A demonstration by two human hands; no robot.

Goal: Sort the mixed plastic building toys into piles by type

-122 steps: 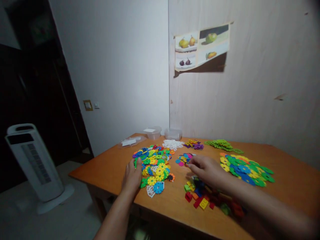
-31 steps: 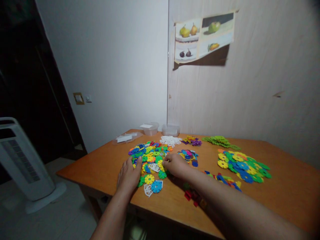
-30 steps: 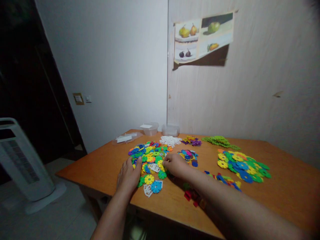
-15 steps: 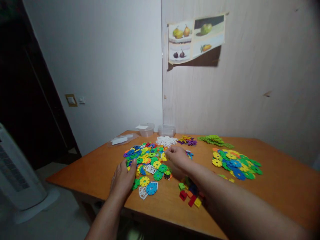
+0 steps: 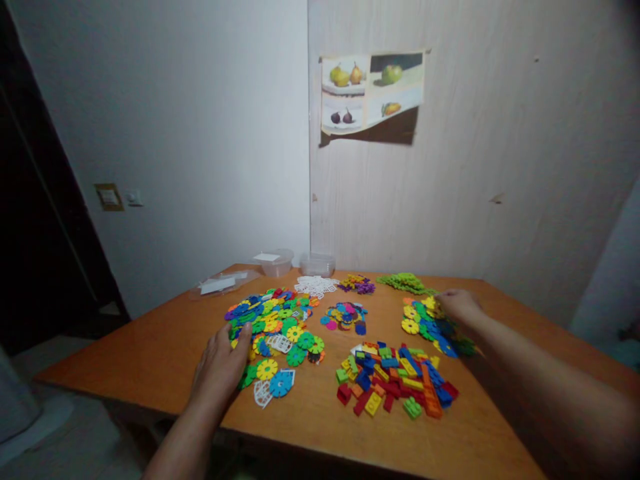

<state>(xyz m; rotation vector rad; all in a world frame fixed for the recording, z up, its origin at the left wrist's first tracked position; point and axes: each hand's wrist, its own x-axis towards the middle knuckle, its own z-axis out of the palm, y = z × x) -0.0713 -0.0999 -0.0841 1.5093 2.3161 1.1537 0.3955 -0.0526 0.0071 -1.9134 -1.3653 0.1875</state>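
Note:
My left hand (image 5: 220,363) lies flat on the wooden table (image 5: 150,347), fingertips touching the near edge of a big pile of coloured flower discs (image 5: 273,323). My right hand (image 5: 457,305) reaches far right and rests, fingers curled down, on a second pile of green, blue and yellow discs (image 5: 427,323); whether it holds a disc is hidden. Between the hands lie a small heap of mixed discs (image 5: 345,315) and a heap of coloured bricks (image 5: 395,380).
At the table's far side sit white lattice pieces (image 5: 315,285), small purple-yellow pieces (image 5: 356,285), green pieces (image 5: 405,282), two clear tubs (image 5: 275,262) (image 5: 317,264) and a clear lid (image 5: 220,284). A fruit poster (image 5: 370,90) hangs on the wall.
My right hand has moved from the big disc pile rightward to the right-hand disc pile. The view has swung right, uncovering the bricks. My left hand has stayed put.

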